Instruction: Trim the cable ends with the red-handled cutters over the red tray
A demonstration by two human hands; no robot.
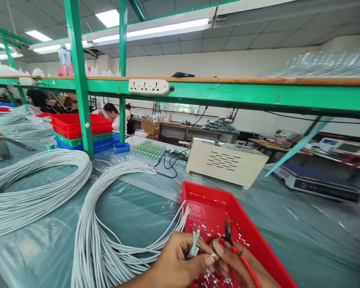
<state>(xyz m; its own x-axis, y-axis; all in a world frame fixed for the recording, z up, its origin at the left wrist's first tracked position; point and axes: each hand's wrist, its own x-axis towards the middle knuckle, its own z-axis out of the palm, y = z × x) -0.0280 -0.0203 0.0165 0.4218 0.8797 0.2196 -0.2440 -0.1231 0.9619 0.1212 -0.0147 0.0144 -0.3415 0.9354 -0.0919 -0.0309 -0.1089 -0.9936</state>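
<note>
My left hand (180, 258) is closed around a few white cables (195, 243), whose cut ends poke up between thumb and fingers. My right hand (243, 266) grips red-handled wire cutters (228, 231), dark jaws pointing up and away from me. Its thumb and fingertips also pinch a cable end beside my left thumb. Both hands are over the near part of a red tray (252, 224), scattered with small white scraps. A large coil of white cable (91, 224) lies left of the tray, several of its ends resting over the tray's rim.
Another cable coil (63, 192) lies at the left. Behind the tray stands a beige machine (225, 164) with a black cord. Stacked red, green and blue bins (81, 128) are by the green post (78, 80). A scale (321, 188) sits at right; a shelf (222, 92) crosses above.
</note>
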